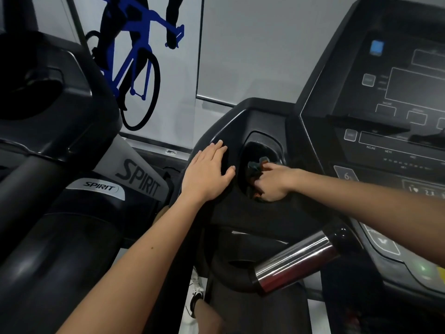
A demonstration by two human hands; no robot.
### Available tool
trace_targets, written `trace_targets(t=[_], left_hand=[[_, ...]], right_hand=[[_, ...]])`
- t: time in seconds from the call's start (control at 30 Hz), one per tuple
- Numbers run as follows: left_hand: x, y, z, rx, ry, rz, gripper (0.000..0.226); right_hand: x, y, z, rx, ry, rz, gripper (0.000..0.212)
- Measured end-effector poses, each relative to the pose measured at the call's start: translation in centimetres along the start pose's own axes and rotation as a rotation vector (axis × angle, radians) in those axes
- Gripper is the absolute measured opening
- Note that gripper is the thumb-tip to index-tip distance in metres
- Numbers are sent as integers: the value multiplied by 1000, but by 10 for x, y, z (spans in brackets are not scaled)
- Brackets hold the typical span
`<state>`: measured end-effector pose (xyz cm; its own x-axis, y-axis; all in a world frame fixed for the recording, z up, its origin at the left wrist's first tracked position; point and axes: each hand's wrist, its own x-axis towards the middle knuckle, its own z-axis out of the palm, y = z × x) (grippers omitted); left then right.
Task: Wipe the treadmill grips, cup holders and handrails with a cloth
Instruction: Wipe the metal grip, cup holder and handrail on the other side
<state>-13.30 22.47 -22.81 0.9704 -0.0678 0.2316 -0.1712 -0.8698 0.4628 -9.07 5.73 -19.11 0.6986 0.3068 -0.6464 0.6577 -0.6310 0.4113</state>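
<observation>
A black treadmill fills the right side. Its left cup holder is a deep oval well beside the console. My right hand reaches into that well and grips a dark cloth with teal and orange patches, mostly hidden inside. My left hand lies flat with straight fingers on the black console wing just left of the cup holder. Below, a chrome pulse grip sticks out from the black handrail.
A second black Spirit treadmill stands close on the left, with a narrow gap between the machines. The control panel rises at the right. A white wall with a blue cyclist graphic is behind. My shoe shows below.
</observation>
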Motion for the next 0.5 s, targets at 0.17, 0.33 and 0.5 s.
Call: trace_targets(t=[0.17,0.33,0.5], left_hand=[[1,-1,-1,-22,-18,6,58],[6,-4,-3,-122,2,-5,50],[4,-4,-7,-385,66,-43,35]], right_hand=[[-25,-2,-1,622,-13,-135,37],[-47,-21,27,959,399,-305,57],[-30,-31,17,829,531,-336,61]])
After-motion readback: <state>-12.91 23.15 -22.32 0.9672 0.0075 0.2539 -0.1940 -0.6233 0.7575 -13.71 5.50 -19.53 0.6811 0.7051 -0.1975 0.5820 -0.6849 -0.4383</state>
